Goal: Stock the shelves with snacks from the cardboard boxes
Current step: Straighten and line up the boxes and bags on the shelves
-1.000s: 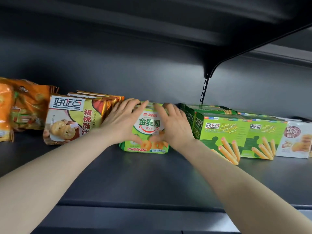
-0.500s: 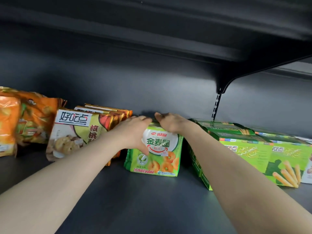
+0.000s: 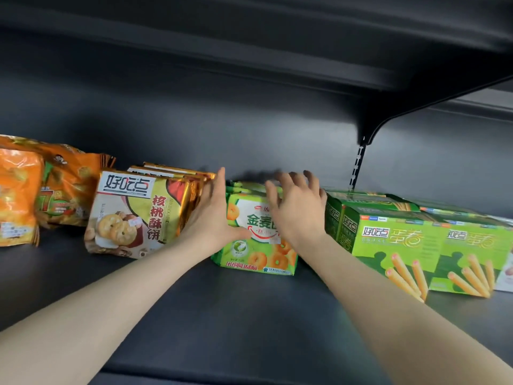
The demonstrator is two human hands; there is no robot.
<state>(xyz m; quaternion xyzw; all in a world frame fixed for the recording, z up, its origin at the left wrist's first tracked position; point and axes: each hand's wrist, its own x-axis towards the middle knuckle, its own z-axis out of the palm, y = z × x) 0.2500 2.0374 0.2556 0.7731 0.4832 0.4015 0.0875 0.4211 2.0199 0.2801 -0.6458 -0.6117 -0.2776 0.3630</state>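
A green pack of ring biscuits [image 3: 261, 257] stands upright on the dark shelf [image 3: 222, 315], with more green packs behind it. My left hand [image 3: 213, 218] lies flat against its left side, fingers straight up between it and the gold walnut-cookie packs [image 3: 130, 215], thumb across the pack's front. My right hand [image 3: 297, 209] hovers in front of the pack's upper right part, fingers spread and blurred, gripping nothing. It hides the right part of the label.
Orange snack bags [image 3: 16, 195] stand at the far left. Green egg-roll boxes [image 3: 394, 240] fill the right side, with a white pack [image 3: 506, 270] at the edge. An upper shelf with its bracket [image 3: 369, 129] hangs close overhead. Bare shelf lies in front of the row.
Both hands were curled over the top of the green pack. Now the left hand is flat along its left side and the right hand has lifted off with its fingers spread.
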